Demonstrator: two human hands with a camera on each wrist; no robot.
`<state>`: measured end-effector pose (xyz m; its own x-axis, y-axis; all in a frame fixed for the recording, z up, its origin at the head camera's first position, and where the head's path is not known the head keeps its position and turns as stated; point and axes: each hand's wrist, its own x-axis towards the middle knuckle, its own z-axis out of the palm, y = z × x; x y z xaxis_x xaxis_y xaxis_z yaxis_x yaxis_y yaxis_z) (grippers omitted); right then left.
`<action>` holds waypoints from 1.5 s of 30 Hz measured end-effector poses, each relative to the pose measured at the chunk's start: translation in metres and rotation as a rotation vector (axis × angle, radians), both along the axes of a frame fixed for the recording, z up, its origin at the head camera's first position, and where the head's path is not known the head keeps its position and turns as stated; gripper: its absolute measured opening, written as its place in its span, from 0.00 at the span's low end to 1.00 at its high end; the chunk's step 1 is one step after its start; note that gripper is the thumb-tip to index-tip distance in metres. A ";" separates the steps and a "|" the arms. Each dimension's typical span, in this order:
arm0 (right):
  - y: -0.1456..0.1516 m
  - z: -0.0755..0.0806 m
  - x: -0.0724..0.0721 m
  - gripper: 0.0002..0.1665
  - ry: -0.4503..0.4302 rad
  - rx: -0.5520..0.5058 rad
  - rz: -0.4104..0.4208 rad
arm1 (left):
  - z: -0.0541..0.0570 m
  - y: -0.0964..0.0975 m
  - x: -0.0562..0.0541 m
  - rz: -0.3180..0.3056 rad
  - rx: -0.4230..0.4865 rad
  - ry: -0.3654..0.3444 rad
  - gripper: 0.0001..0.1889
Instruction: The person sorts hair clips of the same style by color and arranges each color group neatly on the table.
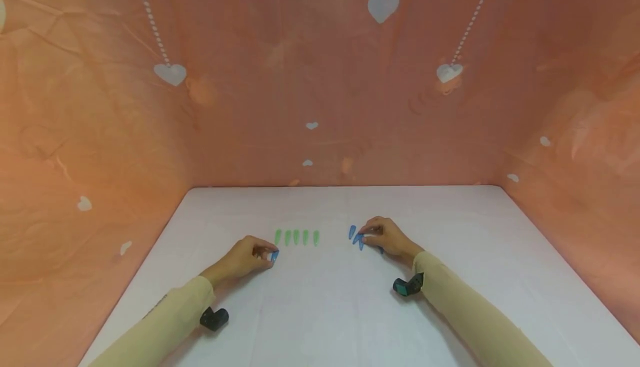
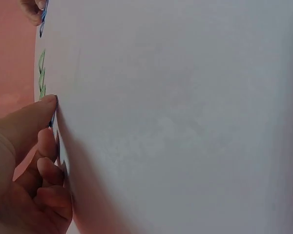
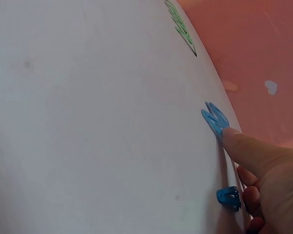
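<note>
Hair clips (image 1: 274, 256), blue, pinched in left hand (image 1: 246, 257) and right hand (image 1: 390, 237), are probably light, stiff and slick; grip their long edges.

Orange sheeting (image 1: 260, 89), perhaps cloth, printed with pale hearts (image 1: 383, 8), encloses the white table (image 1: 320, 317).

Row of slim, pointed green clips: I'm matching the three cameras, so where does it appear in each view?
Head: the row of five slim, pointed green clips lies just left of centre, between the bare left hand and bare right hand.
Left wrist: the green clips are at upper left, above the left hand.
Right wrist: the green clips are at the top, right of centre.
Shared landmark: the orange backdrop, respectively above, left and right of the clips.
</note>
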<state>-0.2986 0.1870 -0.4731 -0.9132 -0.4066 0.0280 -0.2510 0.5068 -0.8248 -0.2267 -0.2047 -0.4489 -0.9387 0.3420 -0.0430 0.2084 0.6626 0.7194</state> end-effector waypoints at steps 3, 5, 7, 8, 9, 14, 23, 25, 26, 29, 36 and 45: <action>0.000 0.000 0.000 0.10 0.003 -0.002 0.007 | 0.000 -0.001 0.001 0.013 0.018 -0.021 0.16; 0.000 0.001 0.001 0.10 0.010 -0.001 0.012 | -0.001 -0.001 0.001 0.019 0.027 -0.035 0.16; 0.001 0.000 0.001 0.11 0.022 0.005 0.018 | -0.001 -0.001 0.001 0.023 0.032 -0.046 0.16; 0.000 0.000 0.001 0.11 0.026 0.009 0.018 | -0.002 -0.002 0.000 0.026 0.033 -0.054 0.16; 0.000 0.000 0.000 0.11 0.024 0.007 0.017 | -0.002 -0.002 0.000 0.027 0.032 -0.058 0.16; 0.000 0.000 0.000 0.10 0.041 0.007 0.021 | -0.001 -0.004 -0.002 0.015 0.027 -0.063 0.16; 0.001 0.002 0.000 0.11 0.023 0.010 0.013 | 0.001 -0.004 -0.004 -0.001 0.037 -0.078 0.16; 0.001 0.004 0.000 0.11 0.008 0.009 0.011 | 0.000 -0.004 -0.004 0.006 0.037 -0.081 0.16; 0.002 0.005 0.000 0.11 -0.001 0.009 0.008 | 0.000 -0.004 -0.004 0.006 0.039 -0.080 0.16; 0.002 0.007 -0.002 0.13 -0.042 -0.005 -0.007 | -0.001 -0.005 -0.005 -0.004 0.043 -0.075 0.16; 0.003 0.012 -0.006 0.20 -0.084 -0.043 -0.037 | -0.003 -0.007 -0.007 -0.008 0.046 -0.085 0.17; -0.009 0.017 -0.005 0.21 0.006 -0.045 0.009 | -0.002 -0.007 -0.009 -0.026 0.053 -0.088 0.17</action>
